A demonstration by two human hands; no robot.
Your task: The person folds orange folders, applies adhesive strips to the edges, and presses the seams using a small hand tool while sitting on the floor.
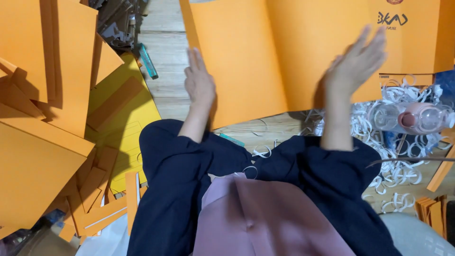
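A large orange cardboard sheet (265, 52) with folds lies on the wooden floor in front of me. My left hand (199, 83) rests flat on its left flap, fingers together and pointing away. My right hand (358, 61) is raised just above the sheet's right part, fingers spread and blurred by motion. Neither hand grips anything. My legs in dark trousers (175, 185) fill the lower middle of the view.
Stacks of orange cardboard sheets (42, 95) pile up at the left, with a yellow folded piece (123, 118) beside them. White paper strips (403, 142) and a clear pink bottle (412, 118) lie at the right. A teal tool (148, 61) lies on the floor.
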